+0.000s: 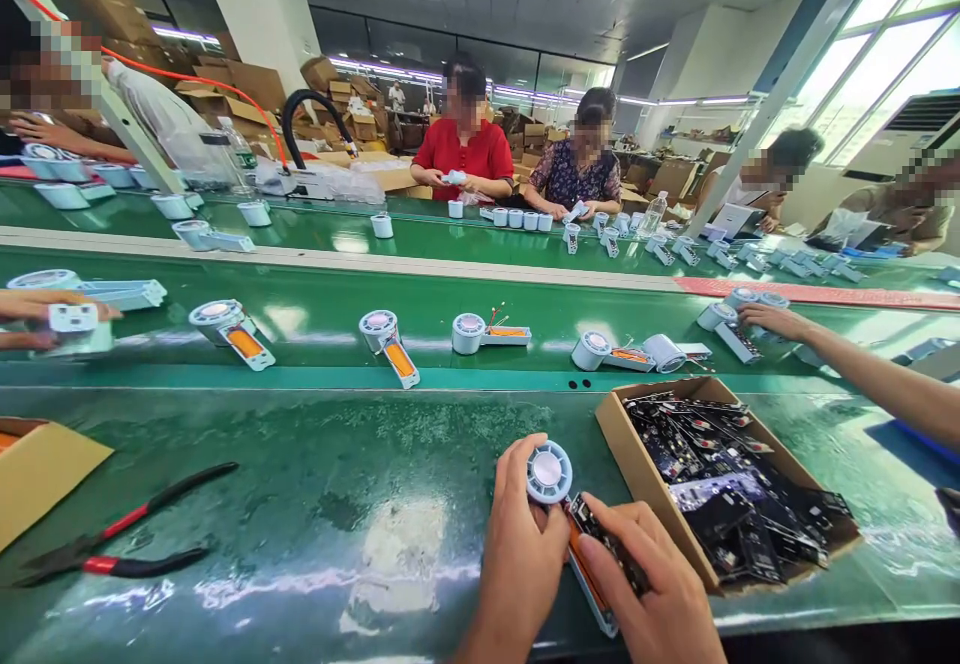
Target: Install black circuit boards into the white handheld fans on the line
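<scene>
My left hand (pixel 519 544) is closed round the round white head of a small handheld fan (pixel 549 472), just below its grille. My right hand (pixel 651 584) is closed on a dark circuit board (pixel 600 536) that lies over the fan's open handle, where an orange battery shows. Both hands are low over the green table (pixel 315 504) near its front edge. A cardboard box of black circuit boards (pixel 720 484) stands just right of my right hand.
Red-handled pliers (pixel 120 534) lie at the left, beside a cardboard box corner (pixel 37 469). Several open fans (pixel 386 339) ride the green conveyor. A co-worker's arm (pixel 847 364) reaches in from the right; another's hands (pixel 45 314) work at the left. People sit across the belt.
</scene>
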Demonstrator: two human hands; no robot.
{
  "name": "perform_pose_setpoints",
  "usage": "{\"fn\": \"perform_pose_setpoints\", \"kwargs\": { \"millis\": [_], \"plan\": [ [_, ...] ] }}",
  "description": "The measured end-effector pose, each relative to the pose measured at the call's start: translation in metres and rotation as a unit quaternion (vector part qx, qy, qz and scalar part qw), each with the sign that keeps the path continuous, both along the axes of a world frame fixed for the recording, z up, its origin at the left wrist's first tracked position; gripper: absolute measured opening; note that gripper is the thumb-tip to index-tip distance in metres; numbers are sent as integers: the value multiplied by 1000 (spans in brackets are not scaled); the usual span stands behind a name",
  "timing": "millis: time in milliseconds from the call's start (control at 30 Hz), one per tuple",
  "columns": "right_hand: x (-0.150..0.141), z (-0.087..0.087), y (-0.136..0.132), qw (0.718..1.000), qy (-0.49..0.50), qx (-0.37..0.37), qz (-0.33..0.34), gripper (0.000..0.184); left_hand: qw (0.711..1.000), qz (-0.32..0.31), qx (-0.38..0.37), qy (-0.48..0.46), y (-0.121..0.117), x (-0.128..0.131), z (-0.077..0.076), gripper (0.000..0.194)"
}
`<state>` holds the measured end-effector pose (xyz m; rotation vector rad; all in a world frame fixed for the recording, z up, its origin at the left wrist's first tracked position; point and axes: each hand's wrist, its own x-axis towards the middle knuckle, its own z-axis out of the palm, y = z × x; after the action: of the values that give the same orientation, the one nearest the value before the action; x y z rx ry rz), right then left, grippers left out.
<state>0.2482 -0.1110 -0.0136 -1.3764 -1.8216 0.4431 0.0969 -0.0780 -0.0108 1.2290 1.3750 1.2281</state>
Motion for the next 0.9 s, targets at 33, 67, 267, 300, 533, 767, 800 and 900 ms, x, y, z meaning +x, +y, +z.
{"fn": "perform_pose_setpoints", "kwargs": {
  "millis": [33,67,267,300,533,767,800,900],
  "plan": [
    [-3,-3,-1,1000,0,10,-10,28,1000,-6,-11,-15,-2,-1,0,59],
    [-5,-6,-1,1000,-2,18,-17,28,999,-18,-23,-34,-4,-2,-1,58],
    [-14,-15,-1,999,-27,40,-21,27,989,-81,-21,-125,-12,-14,-8,55],
    [-15,-15,0,998,-35,40,-22,27,989,-83,-17,-125,-12,-16,-9,55],
    [-21,-15,1,994,-88,34,-55,24,995,-86,-10,-56,-12,-20,-14,56],
    [-28,-24,-2,989,-106,56,-84,29,994,-104,-16,18,-3,-24,-8,60],
    [-27,-24,-1,990,-105,49,-76,30,993,-108,-23,27,-1,-25,-6,60],
    [-15,-19,-1,996,-90,8,-18,34,992,-113,-34,49,2,-28,1,60]
  ]
}}
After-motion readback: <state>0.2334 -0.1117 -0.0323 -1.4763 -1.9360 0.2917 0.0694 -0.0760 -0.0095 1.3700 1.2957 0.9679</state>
